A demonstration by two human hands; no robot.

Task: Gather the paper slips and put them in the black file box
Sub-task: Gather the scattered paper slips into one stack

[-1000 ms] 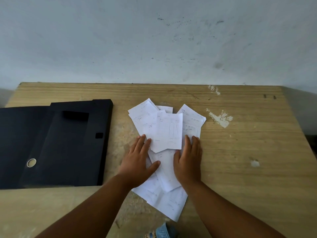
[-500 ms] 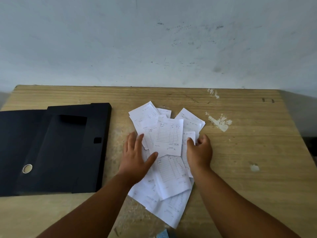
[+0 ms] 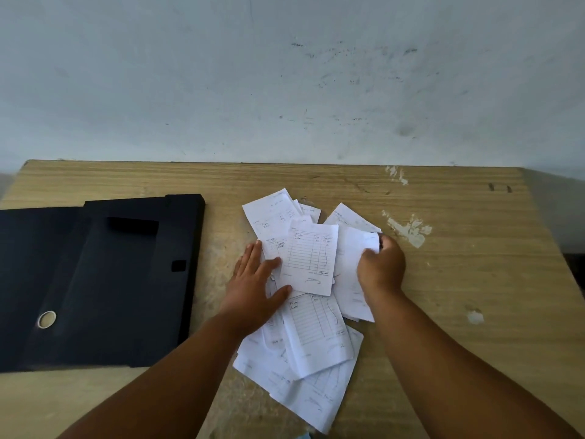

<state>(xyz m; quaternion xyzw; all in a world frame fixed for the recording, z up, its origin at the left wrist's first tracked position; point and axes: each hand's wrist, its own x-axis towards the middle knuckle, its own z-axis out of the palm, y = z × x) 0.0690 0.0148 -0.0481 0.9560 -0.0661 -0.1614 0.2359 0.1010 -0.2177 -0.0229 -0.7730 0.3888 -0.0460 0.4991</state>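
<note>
Several white paper slips lie in a loose overlapping pile in the middle of the wooden table. Most carry printed tables and handwriting. My left hand lies flat on the pile's left side, fingers spread, pressing the slips down. My right hand is at the pile's right side, fingers curled around the edge of one slip, which bends upward. The black file box lies open and flat on the table to the left of the pile, apart from both hands.
A pale scuffed wall stands right behind the table's far edge. White paint chips mark the wood to the right of the pile. A round metal ring sits in the box's lower left.
My right hand went from lying flat on the slips to curling around the right edge of one and lifting it. My left hand stayed flat on the pile.
</note>
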